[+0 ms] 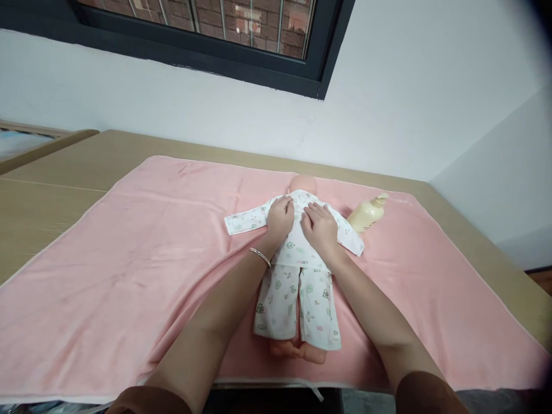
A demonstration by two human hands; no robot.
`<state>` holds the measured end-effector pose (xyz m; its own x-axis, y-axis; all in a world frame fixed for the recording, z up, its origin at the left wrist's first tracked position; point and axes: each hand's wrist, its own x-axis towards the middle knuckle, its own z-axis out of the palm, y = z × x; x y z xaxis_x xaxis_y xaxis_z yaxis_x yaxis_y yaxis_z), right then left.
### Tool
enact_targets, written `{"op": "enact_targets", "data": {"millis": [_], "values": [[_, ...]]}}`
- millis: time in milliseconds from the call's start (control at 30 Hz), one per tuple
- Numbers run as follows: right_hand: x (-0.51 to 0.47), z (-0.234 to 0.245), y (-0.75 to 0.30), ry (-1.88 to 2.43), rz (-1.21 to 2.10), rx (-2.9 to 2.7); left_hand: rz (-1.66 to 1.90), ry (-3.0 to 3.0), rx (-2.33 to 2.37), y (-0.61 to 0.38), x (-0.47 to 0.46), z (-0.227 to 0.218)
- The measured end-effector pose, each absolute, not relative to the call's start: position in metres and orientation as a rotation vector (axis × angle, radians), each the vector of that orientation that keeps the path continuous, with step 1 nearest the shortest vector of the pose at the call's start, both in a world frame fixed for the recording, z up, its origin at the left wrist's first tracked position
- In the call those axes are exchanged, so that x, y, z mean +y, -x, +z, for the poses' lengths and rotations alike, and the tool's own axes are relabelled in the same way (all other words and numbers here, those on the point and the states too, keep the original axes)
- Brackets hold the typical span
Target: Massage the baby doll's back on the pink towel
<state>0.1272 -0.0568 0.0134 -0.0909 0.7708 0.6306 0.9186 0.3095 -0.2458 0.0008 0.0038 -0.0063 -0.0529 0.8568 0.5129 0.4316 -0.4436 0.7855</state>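
A baby doll [303,183] lies stretched out on a pink blanket, its head toward the wall and its bare feet [313,352] toward me. It wears a white printed shirt [297,251] and matching trousers [278,305]. My left hand [281,218], curled with its fingers bent inward, rests on the upper left part of the shirt; whether cloth is inside it is hidden. My right hand [319,226] lies on the upper right part, fingers stretched out over the fabric. Both shirt sleeves spread out sideways.
The pink blanket [129,247] covers much of a wooden table [142,144]. A pale yellow pump bottle [367,214] is to the doll's right, leaning in view. Behind are a white wall and a dark-framed window [276,72].
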Motion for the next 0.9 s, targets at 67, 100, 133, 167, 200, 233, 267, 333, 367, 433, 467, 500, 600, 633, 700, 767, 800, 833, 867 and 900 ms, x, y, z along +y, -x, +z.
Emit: {"op": "enact_targets", "data": {"millis": [67,100,133,167,200,233,267,333,367,433,467,500,600,633,700,767,800,833,867,900], "values": [[-0.054,0.013,-0.131,1.477,-0.236,-1.826,1.430,-1.917,1.400,-0.002,0.003,0.000],[-0.052,0.013,-0.133,1.480,-0.207,-1.806,1.395,-1.950,1.414,-0.003,0.002,0.004],[-0.049,0.013,-0.135,1.490,-0.175,-1.799,1.363,-1.976,1.425,-0.004,0.000,0.008],[-0.047,0.012,-0.136,1.506,-0.143,-1.801,1.333,-1.997,1.434,-0.006,-0.001,0.012],[-0.046,0.011,-0.137,1.522,-0.118,-1.804,1.307,-2.013,1.444,-0.007,-0.003,0.015],[-0.045,0.011,-0.138,1.535,-0.106,-1.809,1.287,-2.029,1.454,-0.009,-0.004,0.017],[-0.045,0.011,-0.139,1.543,-0.112,-1.810,1.271,-2.049,1.465,-0.010,-0.005,0.018],[-0.045,0.012,-0.139,1.553,-0.156,-1.798,1.262,-2.089,1.486,-0.012,-0.006,0.016],[-0.046,0.013,-0.139,1.560,-0.179,-1.790,1.273,-2.101,1.496,-0.013,-0.006,0.013],[-0.047,0.015,-0.139,1.575,-0.182,-1.804,1.307,-2.105,1.515,-0.013,-0.005,0.008],[-0.046,0.015,-0.139,1.580,-0.163,-1.825,1.321,-2.102,1.525,-0.013,-0.005,0.005],[-0.046,0.015,-0.139,1.582,-0.139,-1.850,1.330,-2.101,1.532,-0.013,-0.004,0.004],[-0.042,0.014,-0.139,1.595,-0.090,-1.899,1.302,-2.115,1.546,-0.011,-0.003,0.003],[-0.041,0.013,-0.139,1.606,-0.083,-1.897,1.277,-2.125,1.551,-0.010,-0.002,0.004],[-0.040,0.013,-0.139,1.633,-0.069,-1.893,1.231,-2.140,1.568,-0.008,0.000,0.004],[-0.039,0.014,-0.139,1.666,-0.048,-1.904,1.196,-2.161,1.572,-0.006,0.003,0.003],[-0.038,0.014,-0.139,1.688,-0.033,-1.920,1.183,-2.175,1.567,-0.005,0.005,0.002],[-0.038,0.014,-0.139,1.712,-0.018,-1.940,1.172,-2.186,1.564,-0.004,0.007,0.000],[-0.037,0.014,-0.140,1.734,-0.003,-1.964,1.162,-2.196,1.560,-0.004,0.008,-0.001],[-0.037,0.014,-0.140,1.751,0.010,-1.989,1.156,-2.204,1.555,-0.003,0.009,-0.003]]}}
